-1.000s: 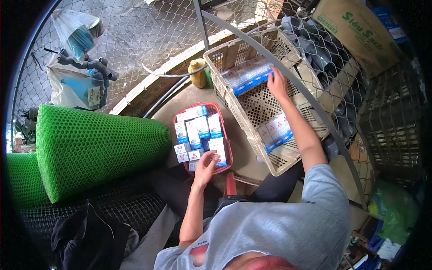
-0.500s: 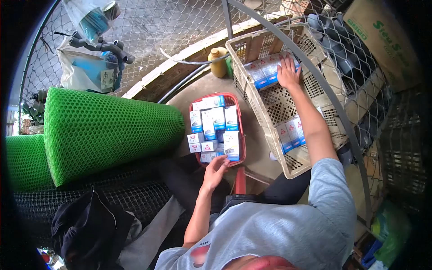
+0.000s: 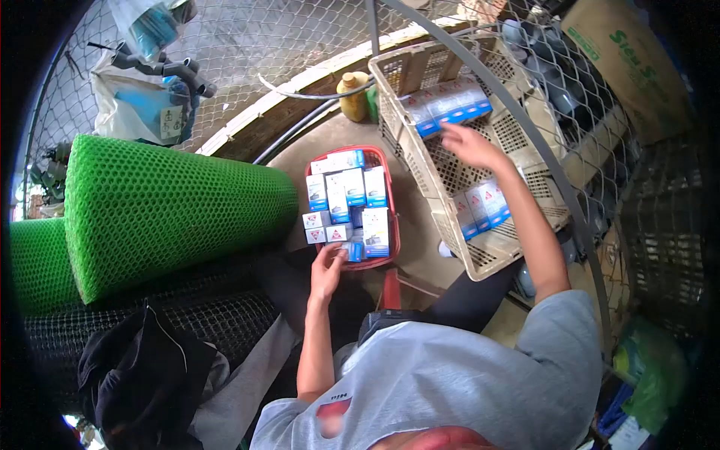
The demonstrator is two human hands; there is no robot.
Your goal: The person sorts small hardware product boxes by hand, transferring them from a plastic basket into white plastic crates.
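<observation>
Red plastic basket (image 3: 392, 225) sits on the floor at the middle of the view, packed with small white-and-blue boxes (image 3: 347, 189). The left hand (image 3: 328, 264) lies at the basket's 6 o'clock edge. Its fingers (image 3: 337, 251) are lightly curled and touch a blue box (image 3: 355, 251) at the near rim. Whether they grip it I cannot tell.

At 2 o'clock from the basket stands a beige lattice crate (image 3: 450, 244), tilted against wire netting. The right hand (image 3: 469, 142) hovers over the middle of the crate, blurred, with fingers spread and nothing in them. A row of boxes (image 3: 450, 105) lines the crate's far end, just at 12 o'clock from the hand, and a smaller group of boxes (image 3: 484, 206) stands near the crate's 5 o'clock corner.

A green mesh roll (image 3: 172, 206) lies at 9 o'clock from the basket, and a yellow bottle (image 3: 351, 96) stands at its 12 o'clock.
</observation>
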